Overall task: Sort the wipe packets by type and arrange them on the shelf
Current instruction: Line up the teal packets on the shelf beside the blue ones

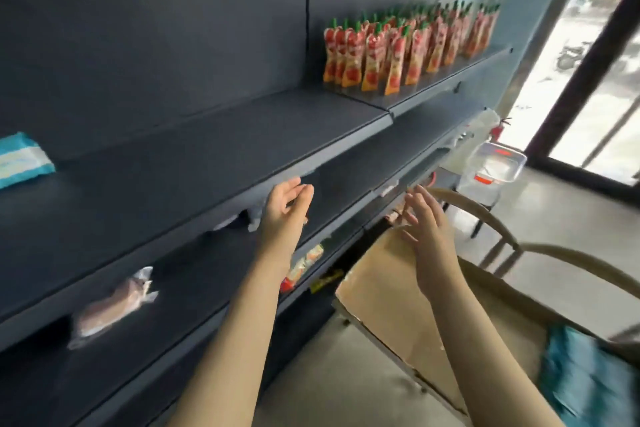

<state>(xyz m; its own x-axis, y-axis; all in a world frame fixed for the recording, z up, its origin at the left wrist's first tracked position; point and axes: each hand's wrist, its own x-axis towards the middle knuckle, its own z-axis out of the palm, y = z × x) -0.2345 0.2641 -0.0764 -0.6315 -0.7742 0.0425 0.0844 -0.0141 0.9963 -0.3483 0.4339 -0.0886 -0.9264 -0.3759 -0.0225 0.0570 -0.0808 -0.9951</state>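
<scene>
Dark shop shelving fills the view. One blue wipe packet (24,159) lies flat at the far left of the shelf (214,149), prob. starting a row for its type. More teal packets (585,378), too blurred to be sure, seem to sit in the cardboard box (398,295) below the shelf's right part, the supply to draw from. Left hand (287,208) hangs just under the shelf's front edge, fingers loosely curled, holding nothing. Right hand (426,222) is spread & empty, lower, over the box. Red pouches (408,45) fill the section right of the shelf, so wipes likely belong left.
</scene>
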